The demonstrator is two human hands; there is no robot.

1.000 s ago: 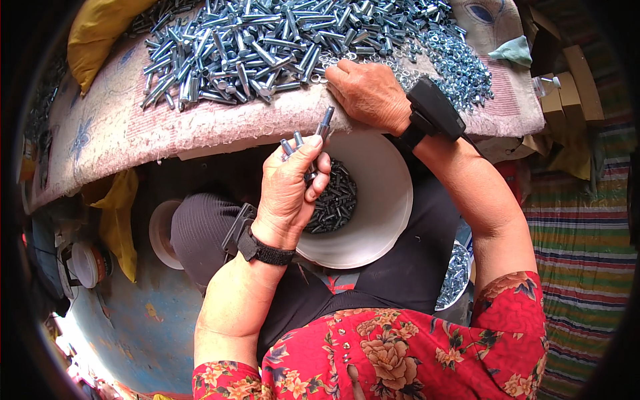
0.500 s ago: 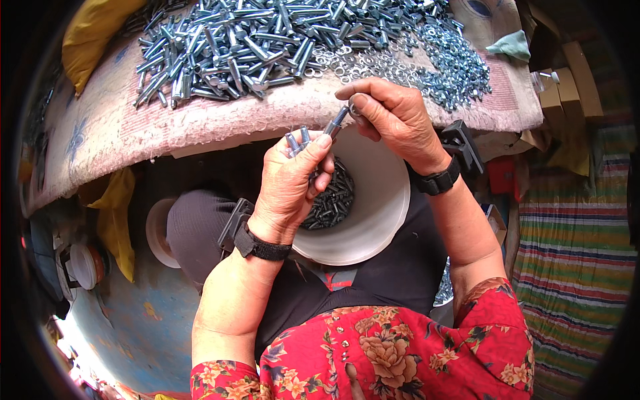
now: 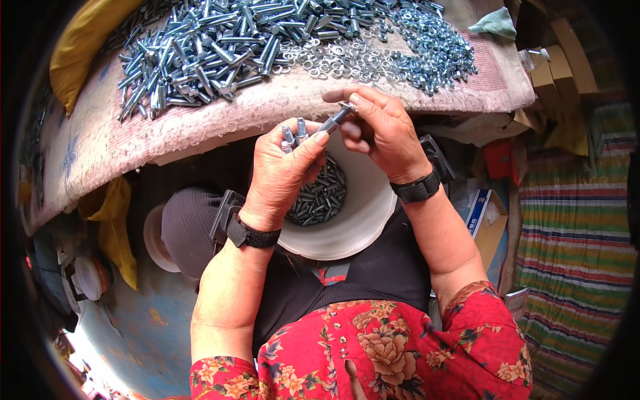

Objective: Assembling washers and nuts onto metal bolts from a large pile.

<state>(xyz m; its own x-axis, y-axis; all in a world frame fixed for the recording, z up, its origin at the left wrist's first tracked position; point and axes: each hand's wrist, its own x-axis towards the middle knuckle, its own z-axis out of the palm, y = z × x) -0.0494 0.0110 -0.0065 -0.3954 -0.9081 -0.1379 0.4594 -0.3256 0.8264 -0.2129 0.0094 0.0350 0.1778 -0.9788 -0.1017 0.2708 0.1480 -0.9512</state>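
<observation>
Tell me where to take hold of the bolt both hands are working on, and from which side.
Judging by its pose, grip the bolt at its bare middle shank, coming from above. Its lower end is pinched in the left hand, its upper end sits under the right hand fingertips, and the white bowl blocks approach from below.

Bright even daylight, sharp centre, dark fisheye rim.

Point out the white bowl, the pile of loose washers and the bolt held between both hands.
white bowl (image 3: 360,220), head view, bare inner wall.
pile of loose washers (image 3: 433,53), head view, middle of heap.
bolt (image 3: 331,123), head view, mid-shaft.
</observation>
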